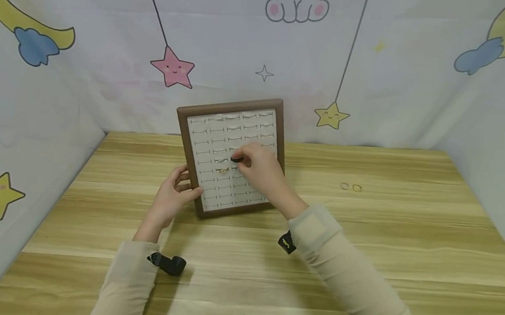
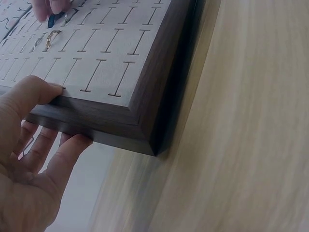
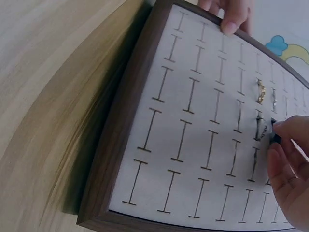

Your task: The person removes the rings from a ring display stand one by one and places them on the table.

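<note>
A ring display board (image 1: 241, 186) with a brown wooden frame and white slotted face stands tilted on the table. My left hand (image 1: 170, 198) grips its left edge, thumb (image 2: 36, 91) on the front and fingers behind. Against the face, my right hand (image 1: 263, 172) pinches a black ring (image 3: 275, 133) at a slot in the middle; whether it is seated cannot be seen. Beside it, a gold ring (image 3: 261, 92) and a silver ring (image 3: 274, 100) sit in slots. Another silver-coloured ring (image 3: 261, 128) sits just below the gold one in the right wrist view.
Two loose rings lie on the wooden table (image 1: 233, 284) to the right of the board: a silver one (image 1: 344, 186) and a gold one (image 1: 357, 188). A white cloth backdrop (image 1: 226, 41) with printed stars and moons rises behind the table and at its sides.
</note>
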